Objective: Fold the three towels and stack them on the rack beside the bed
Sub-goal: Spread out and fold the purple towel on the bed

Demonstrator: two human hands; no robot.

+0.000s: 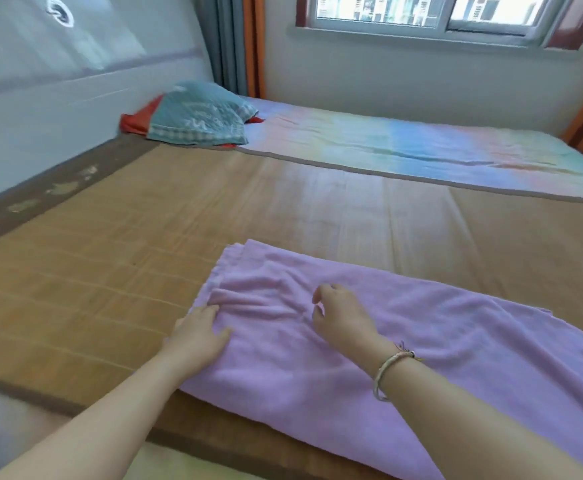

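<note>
Both forearms come up from the near edge; we see the left hand [198,332] flat on the left edge of the lilac towel [404,344], fingers straight, pressing beside a bunch of wrinkles just ahead of the fingertips. Right hand [340,315] hovers or rests lightly on the towel just right of the wrinkles, fingers loosely curled, nothing held; we cannot tell whether it touches the cloth.

Largest first: the woven mat [110,254] covers the bed under and beyond both hands, stretching far left of the left hand. Past the hands, further out, lies a pastel striped sheet [421,143]. The towel lies under both hands, doubled over, running from the left hand out to the right past the right forearm. A teal pillow [200,114] sits well beyond the left hand, on something red [132,123]. A corded bracelet [389,372] circles the right wrist.
</note>
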